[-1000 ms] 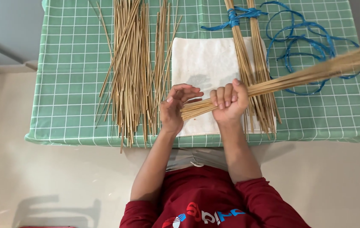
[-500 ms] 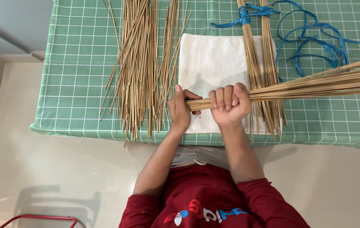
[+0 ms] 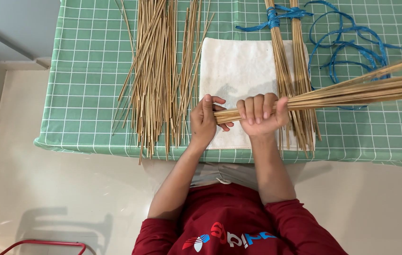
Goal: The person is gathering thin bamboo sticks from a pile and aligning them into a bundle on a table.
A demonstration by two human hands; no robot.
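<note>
Since a moment ago my bundle of sticks [image 3: 342, 92] has levelled out, its far end reaching past the table's right edge. My right hand [image 3: 260, 113] is clenched around it near the cut ends, and my left hand [image 3: 205, 120] presses flat against those ends. Both hover over the white cloth [image 3: 238, 66] at the table's near edge; loose sticks [image 3: 156, 71] lie left, blue cord [image 3: 347, 42] right.
</note>
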